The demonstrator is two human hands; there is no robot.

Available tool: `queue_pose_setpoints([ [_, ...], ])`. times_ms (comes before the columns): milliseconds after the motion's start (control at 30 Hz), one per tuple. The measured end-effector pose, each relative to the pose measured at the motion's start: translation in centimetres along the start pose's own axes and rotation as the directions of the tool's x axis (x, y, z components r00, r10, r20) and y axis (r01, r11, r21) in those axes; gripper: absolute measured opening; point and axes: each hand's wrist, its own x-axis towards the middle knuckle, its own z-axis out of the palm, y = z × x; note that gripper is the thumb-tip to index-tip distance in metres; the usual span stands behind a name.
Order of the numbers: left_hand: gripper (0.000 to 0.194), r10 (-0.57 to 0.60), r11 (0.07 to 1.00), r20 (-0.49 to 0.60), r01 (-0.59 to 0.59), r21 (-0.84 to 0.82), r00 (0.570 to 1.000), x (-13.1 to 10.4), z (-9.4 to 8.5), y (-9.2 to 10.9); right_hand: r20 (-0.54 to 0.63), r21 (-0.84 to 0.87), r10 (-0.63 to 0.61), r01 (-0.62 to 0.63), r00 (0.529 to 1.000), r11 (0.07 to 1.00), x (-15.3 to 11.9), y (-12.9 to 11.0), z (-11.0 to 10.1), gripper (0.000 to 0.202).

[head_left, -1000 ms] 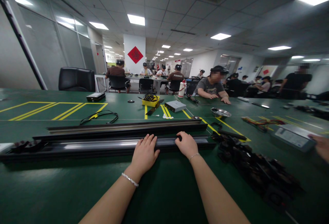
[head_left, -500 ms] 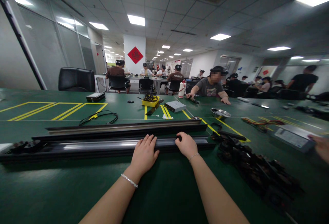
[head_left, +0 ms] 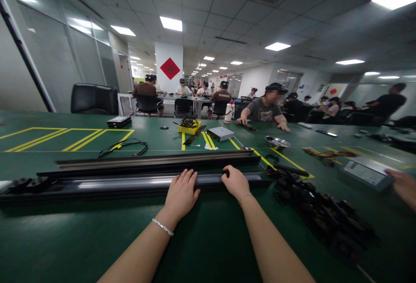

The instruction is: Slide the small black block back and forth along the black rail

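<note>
A long black rail with a shiny inner strip [head_left: 130, 182] lies across the green table in front of me. My left hand [head_left: 182, 192] rests flat on its middle, fingers spread. Toward the rail's right end, my right hand [head_left: 235, 182] is closed around a small black piece [head_left: 226, 172], mostly hidden by the fingers. Behind this rail lies a second long dark rail [head_left: 156, 161], roughly parallel and touched by neither hand. Dark small parts [head_left: 27, 184] sit at the near rail's left end.
A pile of black parts [head_left: 321, 205] lies right of the rails. Farther back are a black cable [head_left: 126, 148], yellow tray [head_left: 189, 126], grey box [head_left: 220, 134] and metal bowl [head_left: 277, 141]. Another person's hand touches a metal box [head_left: 367, 174] at far right; a person sits opposite.
The view has shifted slightly. Both my hands keep nearly the same positions on the rail.
</note>
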Motion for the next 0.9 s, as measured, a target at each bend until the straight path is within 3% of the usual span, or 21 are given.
queue_pose_setpoints([
  [200,0.050,0.007,1.000,0.000,-0.007,0.004,1.000,0.00,-0.04,0.00,-0.067,-0.024,0.018,-0.020,0.998,1.000,-0.04,0.42,0.31,0.036],
  [900,0.051,0.003,1.000,0.006,-0.003,0.009,1.000,-0.03,-0.11,0.01,-0.061,0.019,0.055,-0.054,0.997,0.998,-0.19,0.43,0.07,0.023],
])
